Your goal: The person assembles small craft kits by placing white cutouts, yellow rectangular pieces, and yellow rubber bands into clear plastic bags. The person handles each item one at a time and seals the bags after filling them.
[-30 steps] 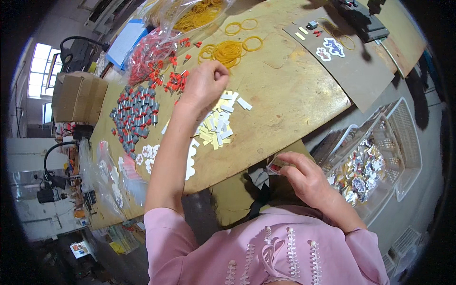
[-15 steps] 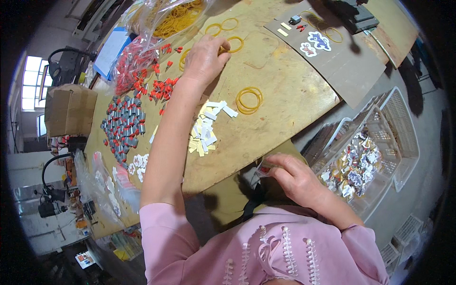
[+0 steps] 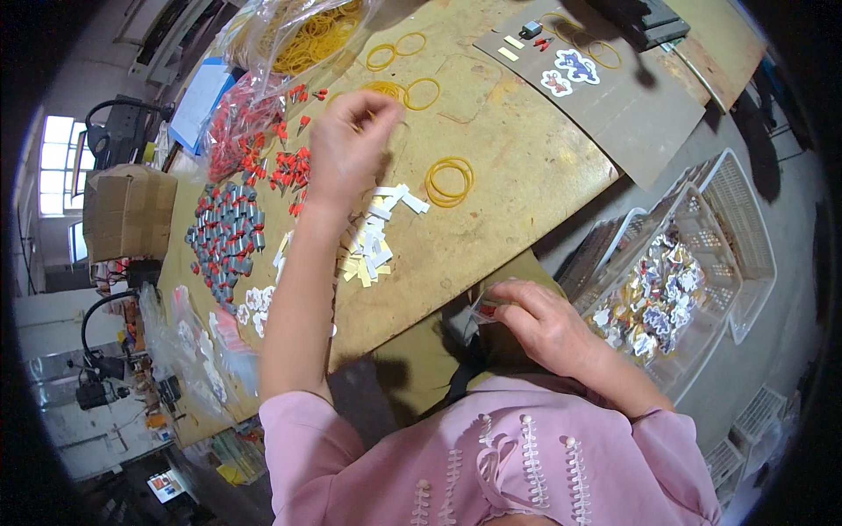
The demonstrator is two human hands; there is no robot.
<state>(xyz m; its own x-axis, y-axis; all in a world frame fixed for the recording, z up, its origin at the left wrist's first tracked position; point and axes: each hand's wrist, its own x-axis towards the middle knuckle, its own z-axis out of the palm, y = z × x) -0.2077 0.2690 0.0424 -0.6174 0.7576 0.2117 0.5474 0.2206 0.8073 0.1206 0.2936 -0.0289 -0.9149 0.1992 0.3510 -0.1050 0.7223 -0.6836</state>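
Note:
My left hand (image 3: 349,153) is raised over the table, slightly blurred, with thumb and forefinger pinched together. A trace of yellow shows at its fingers, looking like a rubber band; most of it is hidden. Just beyond lie loose yellow rubber bands (image 3: 422,94). In front of my body, below the table edge, my right hand (image 3: 551,331) grips a small clear plastic bag (image 3: 483,309) with something red inside. White and pale yellow strips (image 3: 375,250) are heaped near my left forearm. Left of them are red-tipped pieces (image 3: 289,168) and small grey motors (image 3: 226,232).
A clear bag of rubber bands (image 3: 320,39) stands at the back, beside a bag of red pieces (image 3: 230,131). On the right, a grey board (image 3: 605,114) carries cartoon cutouts (image 3: 576,67) and a motor. Plastic crates (image 3: 732,263) with filled bags stand below the table's right edge.
My left hand has drawn back from the rubber bands, moving left and nearer to me, fingers pinched. My right hand stays at the small bag.

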